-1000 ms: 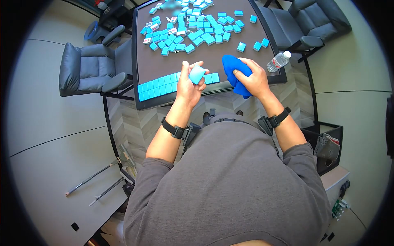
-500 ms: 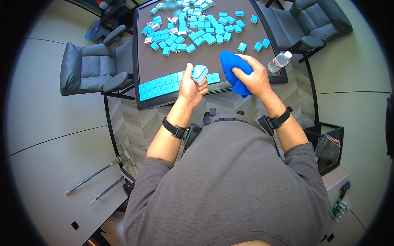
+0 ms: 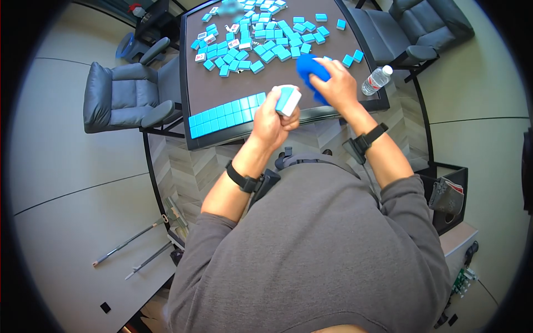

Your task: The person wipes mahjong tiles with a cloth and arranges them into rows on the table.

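Observation:
My left hand (image 3: pixel 269 125) is closed around a small block of mahjong tiles (image 3: pixel 289 101), white and turquoise, held above the table's near edge. In my right hand (image 3: pixel 337 87) a bunched blue cloth (image 3: pixel 311 71) is gripped, up and to the right of the tiles and apart from them. A neat double row of turquoise tiles (image 3: pixel 226 115) lies along the near edge, partly behind my left hand. Beyond it, many loose tiles (image 3: pixel 283 41) are scattered, mostly turquoise side up; a few show white printed faces.
The dark table (image 3: pixel 216 91) has a raised black rim. A clear water bottle (image 3: pixel 376 81) stands at its right corner. One grey armchair (image 3: pixel 133 91) is at the left, another armchair (image 3: pixel 413 30) at the right. A black bin (image 3: pixel 458 191) sits at the lower right.
My left hand has moved right and turned the tiles, showing more of their white side. My right hand has gone up and slightly left with the cloth.

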A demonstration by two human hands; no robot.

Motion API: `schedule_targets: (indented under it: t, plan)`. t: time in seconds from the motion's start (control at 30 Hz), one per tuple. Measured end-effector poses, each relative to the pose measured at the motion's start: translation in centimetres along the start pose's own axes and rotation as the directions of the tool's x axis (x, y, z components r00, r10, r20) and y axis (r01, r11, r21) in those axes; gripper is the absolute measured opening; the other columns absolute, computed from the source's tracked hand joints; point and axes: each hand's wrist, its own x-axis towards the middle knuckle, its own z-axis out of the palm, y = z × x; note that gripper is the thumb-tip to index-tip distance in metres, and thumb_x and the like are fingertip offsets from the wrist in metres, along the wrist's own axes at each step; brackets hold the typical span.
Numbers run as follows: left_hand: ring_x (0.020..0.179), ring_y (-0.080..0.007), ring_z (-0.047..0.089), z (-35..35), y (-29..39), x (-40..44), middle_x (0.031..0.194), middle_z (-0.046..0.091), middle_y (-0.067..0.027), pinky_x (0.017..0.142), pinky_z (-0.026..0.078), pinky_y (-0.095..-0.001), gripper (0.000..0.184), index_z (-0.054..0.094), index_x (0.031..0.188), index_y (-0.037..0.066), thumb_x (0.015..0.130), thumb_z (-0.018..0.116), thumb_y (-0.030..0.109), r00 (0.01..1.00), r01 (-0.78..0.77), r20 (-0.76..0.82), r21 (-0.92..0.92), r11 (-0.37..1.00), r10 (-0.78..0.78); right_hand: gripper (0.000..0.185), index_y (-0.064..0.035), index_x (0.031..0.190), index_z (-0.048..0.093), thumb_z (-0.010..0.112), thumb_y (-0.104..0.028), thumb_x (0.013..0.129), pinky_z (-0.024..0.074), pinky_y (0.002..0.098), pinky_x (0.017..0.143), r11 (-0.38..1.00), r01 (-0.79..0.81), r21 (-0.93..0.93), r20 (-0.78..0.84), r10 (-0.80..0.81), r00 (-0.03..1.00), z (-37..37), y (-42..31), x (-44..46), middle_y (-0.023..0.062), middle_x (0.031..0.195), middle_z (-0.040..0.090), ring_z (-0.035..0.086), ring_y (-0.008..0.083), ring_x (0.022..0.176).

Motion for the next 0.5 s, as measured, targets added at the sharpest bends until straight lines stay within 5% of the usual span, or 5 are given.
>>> schedule_targets:
  t: [0.17, 0.23, 0.33, 0.4, 0.5]
  plan:
    - [0.053, -0.0110, 0.033, 0.0, 1.1, 0.4, 0.065, 0.041, -0.0011, 0.050, 0.028, -0.0282, 0.043, 0.058, 0.108, 0.008, 0.109, 0.035, 0.045, 0.978, -0.085, -0.199, -0.070, 0.994, 0.069, 0.041, -0.0051, 0.120, 0.067, 0.076, -0.023, 0.085, 0.0546, 0.0374, 0.090, 0.982, -0.133, 0.135, -0.017, 0.136, 0.991, -2.2, 0.9, -1.4, 0.0148, 0.115, 0.070, 0.070, 0.0269, 0.103]
    - [0.054, -0.0120, 0.035, -2.0, 0.8, 1.4, 0.068, 0.045, -0.0018, 0.051, 0.029, -0.0294, 0.044, 0.055, 0.095, 0.009, 0.108, 0.035, 0.046, 0.974, -0.087, -0.216, -0.115, 0.990, 0.061, 0.041, -0.0049, 0.121, 0.067, 0.076, -0.021, 0.085, 0.0548, 0.0376, 0.089, 0.965, -0.054, 0.255, 0.001, 0.056, 0.998, -3.4, -1.6, -1.5, 0.0141, 0.114, 0.070, 0.070, 0.0274, 0.101]
    - [0.055, -0.0118, 0.040, -1.7, 0.3, 1.6, 0.071, 0.049, -0.0021, 0.052, 0.032, -0.0291, 0.044, 0.056, 0.096, 0.009, 0.108, 0.036, 0.046, 0.984, -0.089, -0.162, -0.115, 0.989, 0.070, 0.046, -0.0069, 0.122, 0.067, 0.078, -0.018, 0.079, 0.0551, 0.0374, 0.086, 0.931, 0.078, 0.357, 0.084, -0.115, 0.990, -4.2, -5.7, -2.3, 0.0146, 0.110, 0.069, 0.070, 0.0283, 0.098]
    - [0.057, -0.0122, 0.045, 3.1, -0.8, 2.4, 0.074, 0.053, -0.0024, 0.052, 0.035, -0.0289, 0.041, 0.056, 0.095, 0.010, 0.108, 0.038, 0.045, 0.780, -0.221, -0.603, -0.018, 0.975, 0.166, 0.048, -0.0111, 0.120, 0.068, 0.080, -0.017, 0.074, 0.0562, 0.0395, 0.079, 0.907, 0.303, 0.294, 0.053, -0.332, 0.942, -3.7, -7.3, -2.5, 0.0141, 0.104, 0.068, 0.069, 0.0323, 0.091]
    - [0.051, -0.0128, 0.042, -0.9, -1.4, 1.9, 0.068, 0.051, -0.0011, 0.048, 0.034, -0.0283, 0.033, 0.057, 0.101, 0.013, 0.107, 0.041, 0.042, 0.924, -0.124, -0.364, -0.002, 0.992, 0.115, 0.047, -0.0136, 0.119, 0.068, 0.078, -0.020, 0.074, 0.0564, 0.0418, 0.073, 0.914, 0.332, 0.232, -0.002, -0.341, 0.940, -2.6, -6.1, -2.0, 0.0126, 0.099, 0.067, 0.068, 0.0352, 0.084]
